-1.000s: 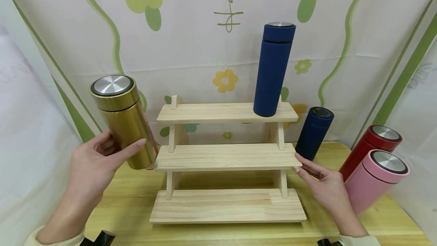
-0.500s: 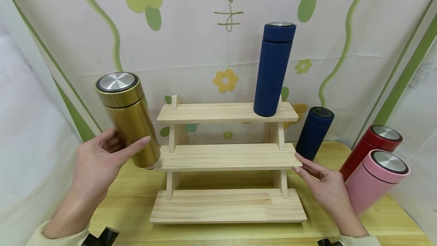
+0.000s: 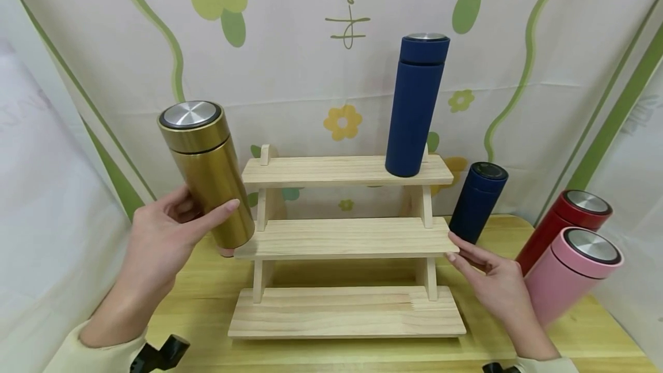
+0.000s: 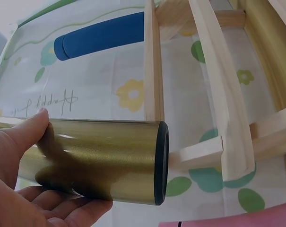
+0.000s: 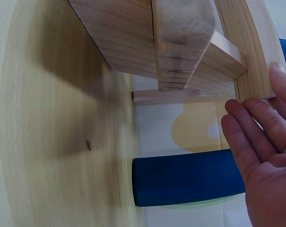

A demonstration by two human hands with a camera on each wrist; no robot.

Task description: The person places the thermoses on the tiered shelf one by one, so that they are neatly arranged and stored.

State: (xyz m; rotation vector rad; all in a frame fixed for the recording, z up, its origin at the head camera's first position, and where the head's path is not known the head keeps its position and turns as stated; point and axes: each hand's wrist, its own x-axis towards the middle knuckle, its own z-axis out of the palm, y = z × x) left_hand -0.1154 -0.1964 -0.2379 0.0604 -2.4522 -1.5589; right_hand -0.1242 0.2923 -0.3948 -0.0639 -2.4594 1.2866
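My left hand [image 3: 160, 240] grips a gold thermos flask [image 3: 207, 183] with a silver lid, thumb across its front. The flask is raised and leans slightly, overlapping the left end of the middle shelf in the head view. Its dark-rimmed base points towards the stand in the left wrist view. A three-tier wooden display stand [image 3: 342, 238] occupies the centre of the table. At the right end of its middle shelf, my right hand [image 3: 494, 284] pinches the board's corner between thumb and fingers. Upright on the top shelf, towards the right, is a tall blue thermos flask [image 3: 418, 114].
To the stand's right are a shorter dark blue flask [image 3: 476, 200], a red one [image 3: 561, 217] and a pink one [image 3: 564, 275]. Another pink flask [image 4: 247, 217] is mostly hidden behind the gold one. A printed curtain [image 3: 290, 85] hangs behind the table.
My left hand has carried the gold flask right and slightly up, closer to the stand, covering more of the pink flask behind. My right hand stays at the shelf end.
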